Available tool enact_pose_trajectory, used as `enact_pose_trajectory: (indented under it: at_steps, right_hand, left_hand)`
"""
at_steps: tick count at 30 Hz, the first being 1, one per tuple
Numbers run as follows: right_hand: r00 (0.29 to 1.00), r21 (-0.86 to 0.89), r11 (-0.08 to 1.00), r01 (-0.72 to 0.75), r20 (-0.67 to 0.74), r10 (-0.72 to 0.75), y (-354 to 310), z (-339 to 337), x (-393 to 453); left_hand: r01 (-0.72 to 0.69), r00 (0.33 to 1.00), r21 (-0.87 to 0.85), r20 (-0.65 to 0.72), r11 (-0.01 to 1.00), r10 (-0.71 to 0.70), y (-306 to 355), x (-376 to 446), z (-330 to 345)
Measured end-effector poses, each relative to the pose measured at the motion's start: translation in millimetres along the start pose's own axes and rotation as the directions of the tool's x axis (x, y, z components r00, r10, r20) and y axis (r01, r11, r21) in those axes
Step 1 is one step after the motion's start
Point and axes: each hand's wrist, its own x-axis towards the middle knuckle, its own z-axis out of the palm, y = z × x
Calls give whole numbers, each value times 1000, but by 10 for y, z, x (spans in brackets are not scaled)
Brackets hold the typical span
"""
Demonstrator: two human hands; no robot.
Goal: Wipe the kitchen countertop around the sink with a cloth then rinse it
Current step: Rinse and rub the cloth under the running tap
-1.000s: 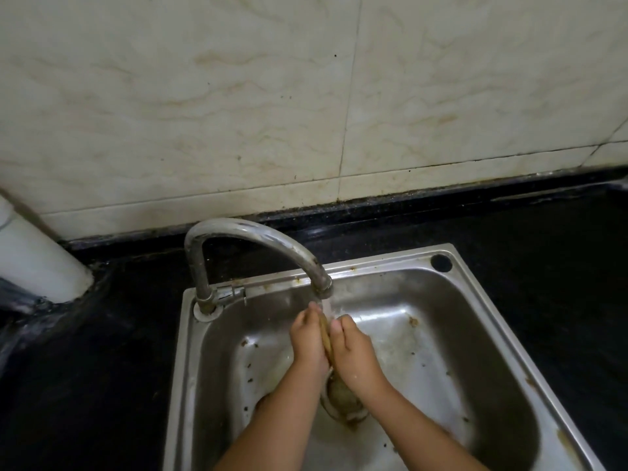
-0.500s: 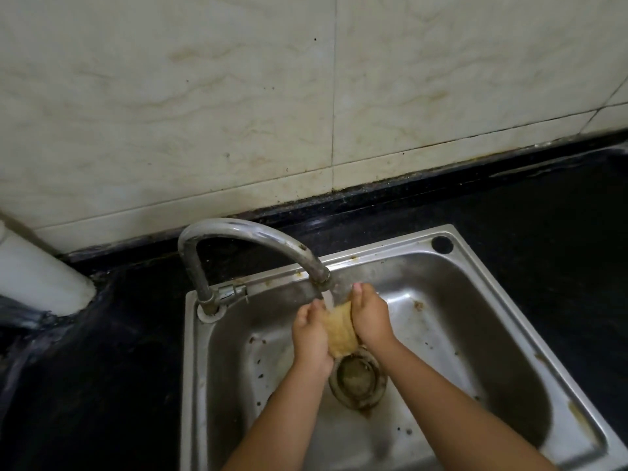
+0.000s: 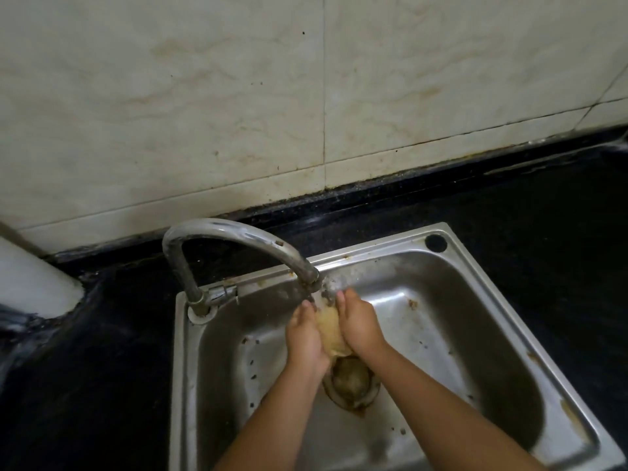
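Under the curved spout of the tap [image 3: 238, 239], over the middle of the basin, a wadded yellowish cloth [image 3: 331, 329] is pressed between two hands. Its surface looks soft, wet and crumpled, bunched into a rough lump that tapers toward the near end. The left hand [image 3: 306, 338] cups it from the left with fingers curled round the wad, and the right hand [image 3: 358, 322] closes on it from the right, fingertips pointing toward the spout; both hold the cloth tightly, palms nearly facing each other. Water spatters round the spout's mouth just above the fingertips.

Directly below the cloth sits the round drain [image 3: 351, 382], brownish and stained, with a dark ring of grime at its near edge. The sink [image 3: 475, 338] is a rectangular stainless-steel basin with rounded corners and a flat raised rim; its dull metal is flecked with small dark crumbs on the left floor and rusty spots along the right rim. A round hole pierces the rim's far right corner. The tap is a tarnished metal tube bent in an arch, rising from the rim's far left corner, a small lever at its base.

Around the sink lies the countertop [image 3: 543, 215], black, glossy and speckled like polished stone. Behind it rises a wall of large cream tiles [image 3: 170, 113] with faint marble veining and dirty grout. At the far left a smooth white cylindrical object [image 3: 30, 283] leans in, only partly seen
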Motion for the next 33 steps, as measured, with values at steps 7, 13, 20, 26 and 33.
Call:
enact_pose_trajectory:
  at_steps: [7,13,20,26,33]
  right_hand:
    - [974,530,837,-137,228,16,43,-256,-225]
    - [887,546,771,-327,459,51,156,-380,-350]
    - [941,549,793,-263,326,86,25,-275,-176]
    - [964,474,867,-156,263,31,-75,-207,-178]
    - [979,412,911,0,184,-84,-37,-262,-235]
  left_hand:
    - [-167,978,302,171,938,120,136,34,-217]
    - [3,945,283,314,959,-96,195,2,-272]
    - [-88,993,539,110,838,33,300,47,-245]
    - [180,961,490,95,853,-258,143,-49,-484]
    - [-124,984,335,164,934,72,31,-167,-379]
